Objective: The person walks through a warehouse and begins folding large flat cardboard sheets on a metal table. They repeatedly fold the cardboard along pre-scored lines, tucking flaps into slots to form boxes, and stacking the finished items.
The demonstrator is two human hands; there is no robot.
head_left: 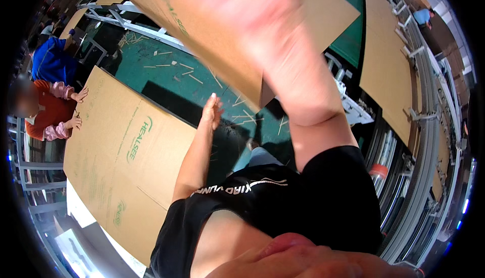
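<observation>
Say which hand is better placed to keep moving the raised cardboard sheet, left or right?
Right, probably. The right hand is up against the raised cardboard sheet. The left hand hangs open, low over the green floor, touching neither that sheet nor the flat cardboard sheet.

Right hand [247, 0] raised high and close to the camera, blurred, palm spread flat against the lifted cardboard sheet [328, 10]; forearm runs down from it, elbow bent. Left hand [211, 110] below that sheet's lower edge, fingers [212, 101] straight, together, open, holding nothing; arm extended.
</observation>
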